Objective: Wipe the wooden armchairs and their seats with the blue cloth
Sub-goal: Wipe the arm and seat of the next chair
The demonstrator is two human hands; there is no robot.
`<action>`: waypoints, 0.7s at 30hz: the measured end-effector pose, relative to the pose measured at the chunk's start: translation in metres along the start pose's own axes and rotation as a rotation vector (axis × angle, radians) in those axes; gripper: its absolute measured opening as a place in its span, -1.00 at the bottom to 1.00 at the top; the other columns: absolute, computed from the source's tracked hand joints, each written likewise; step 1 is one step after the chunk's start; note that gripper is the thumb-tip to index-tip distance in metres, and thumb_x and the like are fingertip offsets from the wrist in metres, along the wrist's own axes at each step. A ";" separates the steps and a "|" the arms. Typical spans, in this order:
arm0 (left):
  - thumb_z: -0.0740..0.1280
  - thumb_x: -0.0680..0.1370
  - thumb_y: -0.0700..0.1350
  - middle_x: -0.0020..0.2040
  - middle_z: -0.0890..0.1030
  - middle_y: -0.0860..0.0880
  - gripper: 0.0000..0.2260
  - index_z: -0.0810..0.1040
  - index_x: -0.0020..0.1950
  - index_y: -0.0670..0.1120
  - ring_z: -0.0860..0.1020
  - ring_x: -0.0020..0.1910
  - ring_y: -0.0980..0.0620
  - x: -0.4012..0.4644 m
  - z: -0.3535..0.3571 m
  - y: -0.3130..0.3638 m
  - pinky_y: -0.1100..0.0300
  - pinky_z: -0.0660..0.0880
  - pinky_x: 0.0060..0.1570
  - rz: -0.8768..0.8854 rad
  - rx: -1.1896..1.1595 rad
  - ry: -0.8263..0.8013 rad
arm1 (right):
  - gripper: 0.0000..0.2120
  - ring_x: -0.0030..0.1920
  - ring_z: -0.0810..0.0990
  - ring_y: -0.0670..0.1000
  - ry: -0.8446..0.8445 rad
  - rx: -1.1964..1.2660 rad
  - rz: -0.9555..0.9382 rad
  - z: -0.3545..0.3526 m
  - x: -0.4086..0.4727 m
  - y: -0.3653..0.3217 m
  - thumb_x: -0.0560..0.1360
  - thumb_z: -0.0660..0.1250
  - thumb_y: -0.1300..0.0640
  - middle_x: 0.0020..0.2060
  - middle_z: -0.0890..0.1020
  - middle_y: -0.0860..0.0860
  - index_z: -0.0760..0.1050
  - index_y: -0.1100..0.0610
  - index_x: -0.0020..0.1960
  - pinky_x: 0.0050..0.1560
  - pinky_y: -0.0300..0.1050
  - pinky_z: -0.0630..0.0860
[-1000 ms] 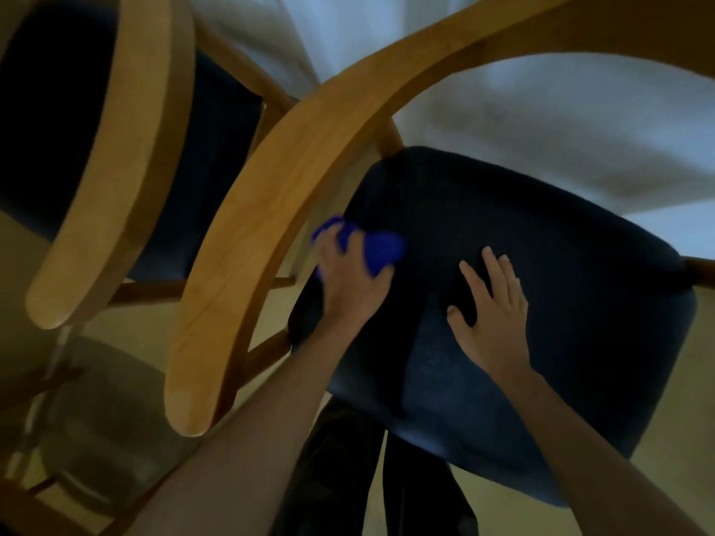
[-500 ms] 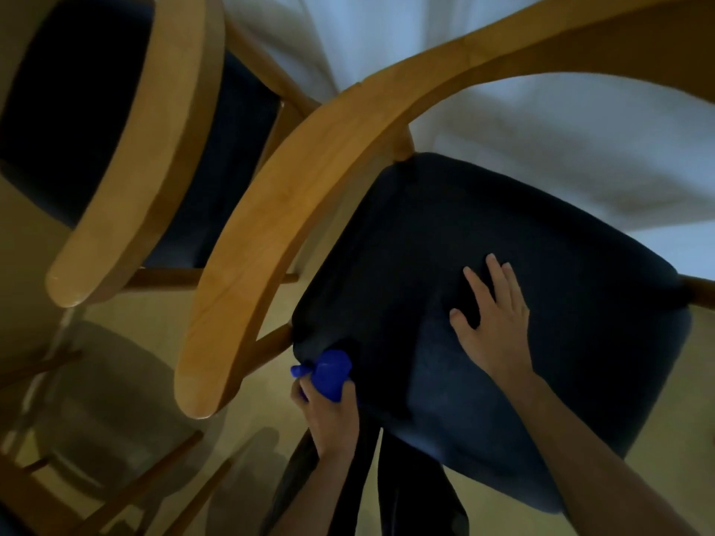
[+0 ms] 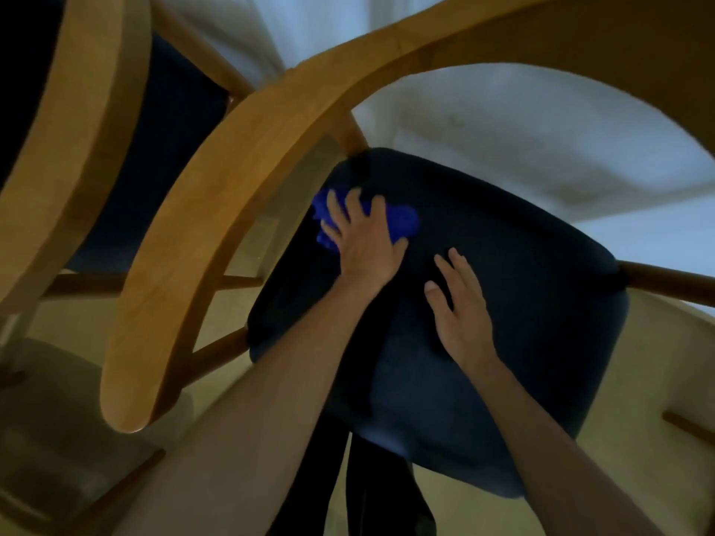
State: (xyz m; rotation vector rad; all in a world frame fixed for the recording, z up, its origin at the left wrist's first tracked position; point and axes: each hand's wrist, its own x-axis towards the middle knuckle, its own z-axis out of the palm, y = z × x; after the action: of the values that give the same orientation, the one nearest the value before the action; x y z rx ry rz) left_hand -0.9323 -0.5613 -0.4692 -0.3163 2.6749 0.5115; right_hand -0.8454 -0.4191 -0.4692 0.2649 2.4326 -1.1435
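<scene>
One blue cloth (image 3: 402,222), bunched, on the far left part of the dark seat (image 3: 522,303), near the seat's back corner by the armrest post. Left hand (image 3: 363,245) on top of it, fingers spread and bent over the wad, pressing it onto the upholstery; cloth shows beyond the fingertips and on both sides. Right hand (image 3: 462,315) flat on the seat just beside the left, fingers straight and together, holding nothing.

Two wooden armchairs in view: the near armchair (image 3: 216,210) with its curved armrest sweeping over the seat, and a second armchair (image 3: 77,121) at left, also dark-seated. White draped fabric (image 3: 522,148) behind the seat. Pale floor (image 3: 638,439) below.
</scene>
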 end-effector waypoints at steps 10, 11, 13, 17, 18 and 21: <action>0.53 0.23 0.00 0.50 0.23 -0.14 -0.32 0.43 0.32 -0.03 -0.06 0.52 -0.25 -0.186 0.086 0.008 -0.33 0.00 0.41 0.678 0.321 -0.433 | -0.61 0.43 0.28 -0.03 0.307 0.205 0.113 -0.031 -0.042 0.030 0.64 0.07 0.06 0.41 0.37 0.07 0.36 0.15 0.41 0.46 -0.10 0.18; 0.48 0.29 0.02 0.53 0.14 -0.12 -0.27 0.32 0.42 -0.04 -0.16 0.53 -0.21 -0.189 0.081 0.007 -0.32 -0.07 0.43 0.687 0.261 -0.448 | -0.58 0.43 0.26 -0.06 0.256 0.157 0.096 -0.026 -0.055 0.033 0.63 0.04 0.00 0.42 0.36 0.06 0.35 0.13 0.42 0.46 -0.16 0.15; 0.29 0.42 0.07 0.56 0.04 -0.09 -0.29 0.14 0.53 -0.04 -0.20 0.53 -0.16 -0.174 0.058 0.004 -0.32 -0.10 0.43 0.709 0.141 -0.459 | -0.50 0.42 0.23 -0.06 0.170 0.055 0.064 -0.011 -0.079 0.034 0.61 -0.04 -0.14 0.44 0.31 0.05 0.31 0.05 0.44 0.42 -0.23 0.10; 0.24 0.45 -0.07 0.54 0.14 -0.14 -0.45 0.31 0.46 0.00 0.04 0.51 -0.26 -0.114 0.009 -0.052 -0.45 0.23 0.25 0.401 0.130 -0.261 | -0.42 0.31 0.34 0.21 0.183 -0.293 0.130 0.034 -0.106 0.021 0.53 0.04 -0.29 0.43 0.29 0.12 0.24 -0.06 0.46 0.19 0.13 0.37; 0.25 0.51 -0.08 0.57 0.02 -0.14 -0.44 0.23 0.50 0.05 -0.04 0.53 -0.25 -0.102 -0.002 -0.068 -0.43 0.20 0.28 0.246 0.176 -0.251 | -0.41 0.25 0.37 0.24 0.191 -0.376 0.177 0.046 -0.106 0.016 0.49 0.14 -0.27 0.40 0.32 0.15 0.26 -0.05 0.45 0.10 0.16 0.42; 0.23 0.59 -0.03 0.55 -0.29 -0.08 -0.37 -0.05 0.56 0.17 -0.28 0.51 -0.21 -0.086 -0.012 -0.091 -0.37 0.07 0.37 0.115 0.242 -0.397 | -0.37 0.09 0.44 0.23 0.243 -0.443 0.340 0.080 -0.101 0.002 0.39 0.41 -0.14 0.29 0.42 0.18 0.35 -0.01 0.39 -0.07 0.14 0.49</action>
State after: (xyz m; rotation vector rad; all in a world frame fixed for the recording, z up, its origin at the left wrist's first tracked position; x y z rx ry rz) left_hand -0.8328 -0.6358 -0.4504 0.0113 2.3405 0.2468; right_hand -0.7312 -0.4780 -0.4688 0.6737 2.6334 -0.4338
